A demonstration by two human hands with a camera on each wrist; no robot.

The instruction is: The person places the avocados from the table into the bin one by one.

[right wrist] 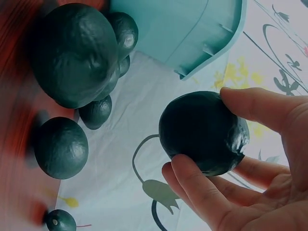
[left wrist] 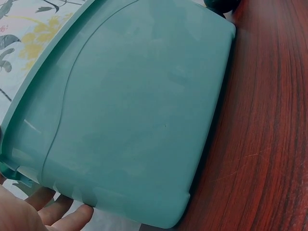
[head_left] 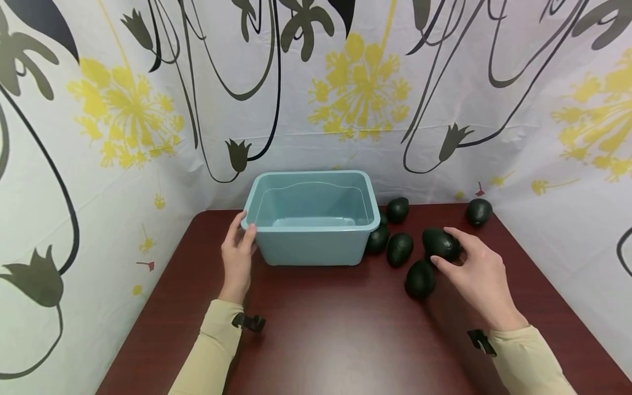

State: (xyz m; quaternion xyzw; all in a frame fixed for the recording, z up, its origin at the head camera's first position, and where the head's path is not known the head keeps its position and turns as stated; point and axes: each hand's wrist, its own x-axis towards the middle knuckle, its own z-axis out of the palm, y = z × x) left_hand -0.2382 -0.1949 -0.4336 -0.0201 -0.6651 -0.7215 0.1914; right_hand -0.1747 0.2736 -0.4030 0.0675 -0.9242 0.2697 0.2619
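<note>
A light blue plastic bin point(head_left: 311, 247) stands at the back of the table. At its front left corner, my left hand point(head_left: 238, 260) grips the rim, thumb in front and fingers along the side wall; those fingers point(left wrist: 72, 219) touch the bin in the left wrist view. My right hand point(head_left: 479, 274) holds a dark green avocado point(head_left: 439, 244) between thumb and fingers, right of the bin. The right wrist view shows this avocado point(right wrist: 199, 132) off the table. Just below it in the head view, another avocado point(head_left: 420, 280) rests on the table.
Several more avocados lie right of the bin, one point(head_left: 400, 249) near its front right corner and one point(head_left: 397, 210) farther back. Another avocado point(head_left: 479, 212) sits by the table's back right corner. Patterned cloth point(head_left: 316, 109) hangs behind and beside the dark red table point(head_left: 336, 329).
</note>
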